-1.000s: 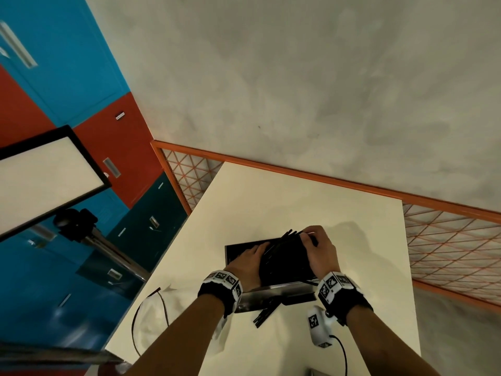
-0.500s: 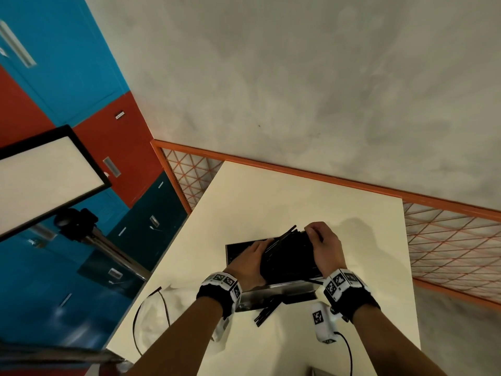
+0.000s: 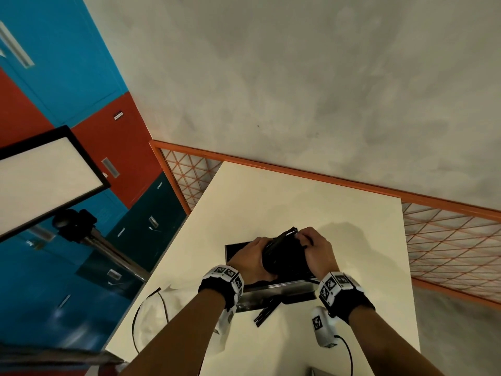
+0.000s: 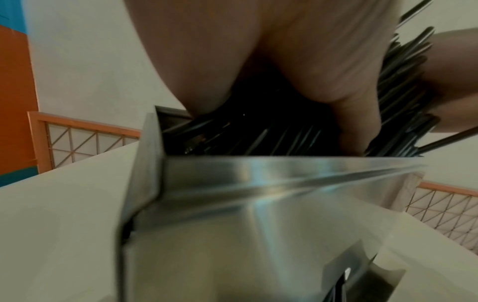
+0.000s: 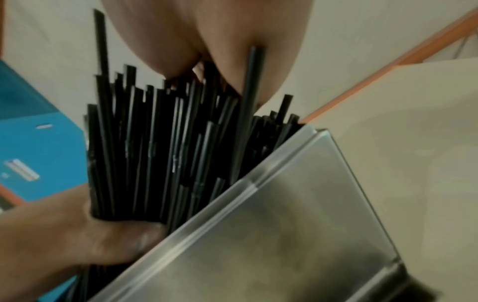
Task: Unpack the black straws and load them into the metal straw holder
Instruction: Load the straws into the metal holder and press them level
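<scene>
A thick bundle of black straws (image 3: pixel 284 256) stands tilted in the open top of the metal straw holder (image 3: pixel 276 294) on the white table. My left hand (image 3: pixel 252 256) grips the bundle from the left, thumb across the straws (image 5: pixel 155 153). My right hand (image 3: pixel 314 248) curls over the bundle's upper right end. In the left wrist view the straws (image 4: pixel 284 139) fan out behind the holder's shiny rim (image 4: pixel 258 183). A few loose straws (image 3: pixel 264 312) poke out at the holder's front base. The holder's inside is hidden.
A crumpled clear wrapper with a black cord (image 3: pixel 151 316) lies at the table's near left. A white tagged device (image 3: pixel 322 329) hangs under my right wrist. An orange mesh railing (image 3: pixel 325 175) borders the table's far and right sides. A light panel on a tripod (image 3: pixel 40 172) stands to the left.
Both hands have drawn closer together and squeezed the straws into a tighter bundle. My right hand has slid up over its far end. The holder has not moved.
</scene>
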`<state>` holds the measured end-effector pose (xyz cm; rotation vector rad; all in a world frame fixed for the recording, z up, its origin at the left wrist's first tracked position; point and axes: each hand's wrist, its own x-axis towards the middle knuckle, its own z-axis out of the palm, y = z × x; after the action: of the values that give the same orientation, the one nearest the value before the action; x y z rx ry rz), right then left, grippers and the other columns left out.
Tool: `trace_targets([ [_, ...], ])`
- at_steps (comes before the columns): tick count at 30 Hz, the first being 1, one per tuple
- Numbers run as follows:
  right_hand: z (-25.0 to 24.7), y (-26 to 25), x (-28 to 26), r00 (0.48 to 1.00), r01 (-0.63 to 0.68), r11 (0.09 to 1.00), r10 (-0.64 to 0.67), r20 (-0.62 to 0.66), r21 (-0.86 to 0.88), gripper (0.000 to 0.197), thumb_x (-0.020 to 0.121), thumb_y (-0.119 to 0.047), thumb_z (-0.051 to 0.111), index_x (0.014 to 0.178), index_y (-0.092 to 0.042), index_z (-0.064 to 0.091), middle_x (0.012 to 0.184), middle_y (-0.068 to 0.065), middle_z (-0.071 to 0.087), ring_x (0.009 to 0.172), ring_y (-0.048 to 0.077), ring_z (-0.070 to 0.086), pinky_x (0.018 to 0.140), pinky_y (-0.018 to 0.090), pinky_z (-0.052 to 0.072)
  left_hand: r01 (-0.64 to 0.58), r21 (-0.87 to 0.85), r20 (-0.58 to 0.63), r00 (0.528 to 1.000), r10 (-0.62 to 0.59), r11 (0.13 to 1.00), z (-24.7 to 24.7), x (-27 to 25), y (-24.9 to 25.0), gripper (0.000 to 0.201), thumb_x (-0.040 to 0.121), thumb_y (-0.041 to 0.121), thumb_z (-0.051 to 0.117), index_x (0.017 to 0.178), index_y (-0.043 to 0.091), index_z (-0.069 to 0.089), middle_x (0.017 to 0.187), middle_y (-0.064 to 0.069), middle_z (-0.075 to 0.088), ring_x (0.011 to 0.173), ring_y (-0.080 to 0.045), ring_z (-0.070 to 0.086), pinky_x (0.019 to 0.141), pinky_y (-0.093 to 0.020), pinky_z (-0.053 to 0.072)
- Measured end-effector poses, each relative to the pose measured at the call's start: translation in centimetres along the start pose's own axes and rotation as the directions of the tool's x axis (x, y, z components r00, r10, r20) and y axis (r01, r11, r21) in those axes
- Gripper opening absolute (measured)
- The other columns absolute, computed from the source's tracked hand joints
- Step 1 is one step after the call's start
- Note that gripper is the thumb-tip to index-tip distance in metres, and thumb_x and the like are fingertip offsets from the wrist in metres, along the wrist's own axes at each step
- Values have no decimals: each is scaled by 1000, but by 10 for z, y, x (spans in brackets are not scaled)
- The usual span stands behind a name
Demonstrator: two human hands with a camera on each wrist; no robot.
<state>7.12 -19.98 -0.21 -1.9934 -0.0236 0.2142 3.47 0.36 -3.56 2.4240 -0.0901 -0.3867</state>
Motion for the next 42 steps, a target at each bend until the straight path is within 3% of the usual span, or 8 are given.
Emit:
trace_targets([
  [3,-5,1,-5,998,44,997,-46,-40,-61,22,94,-8,50,84,-20,66,81,0,69,76,17,63,58,13,42,5,19,5,1000,-5,1000,3,-1,1,87,64,37,85,140,32,43,132,7,56,119,-16,56,103,-37,48],
  [8,-13,14,-17,982,61,998,-65,-176,-29,13,98,-17,54,102,-22,65,101,-4,68,95,16,61,84,26,47,-21,119,3,1000,21,993,6,-4,7,83,69,39,79,141,36,40,137,9,53,123,-17,53,102,-43,48],
  [12,-9,24,-23,987,21,999,-14,-162,39,25,101,-28,51,123,-22,62,121,-4,64,114,18,58,102,36,45,-22,177,5,1000,22,984,10,-3,16,85,72,42,76,145,33,35,137,4,51,125,-23,51,103,-51,45],
  [18,5,18,-20,994,12,999,-7,-110,48,43,105,-37,41,142,-18,50,141,-4,52,128,15,49,109,31,37,-33,114,-7,999,34,993,14,-3,7,88,75,39,78,151,31,33,134,-2,39,126,-25,42,107,-44,44],
  [23,15,10,-11,995,42,999,-44,-87,-25,43,105,-35,39,142,-15,49,141,0,52,129,19,49,106,24,33,-44,124,46,998,39,991,4,-7,-7,103,72,51,82,156,30,26,142,-1,37,133,-24,39,115,-39,35],
  [30,13,12,-8,985,-50,994,64,-158,92,33,100,-14,48,129,-24,56,116,1,66,107,21,60,90,28,45,8,231,104,994,-33,973,2,-10,-19,111,75,36,82,160,22,11,151,-6,35,139,-27,36,115,-42,35],
  [36,13,16,-13,985,-161,987,161,-58,6,31,104,-37,42,128,-23,57,118,6,65,104,27,59,81,28,38,7,193,66,998,-20,981,9,-9,-18,114,73,36,82,160,28,8,151,-3,35,138,-25,37,113,-43,39],
  [42,16,18,-11,981,-170,985,173,-86,33,25,105,-31,39,117,-21,59,102,2,63,91,23,56,76,28,37,-11,135,36,999,6,991,13,-7,-18,112,73,43,80,159,30,10,153,0,35,139,-24,38,115,-42,36],
])
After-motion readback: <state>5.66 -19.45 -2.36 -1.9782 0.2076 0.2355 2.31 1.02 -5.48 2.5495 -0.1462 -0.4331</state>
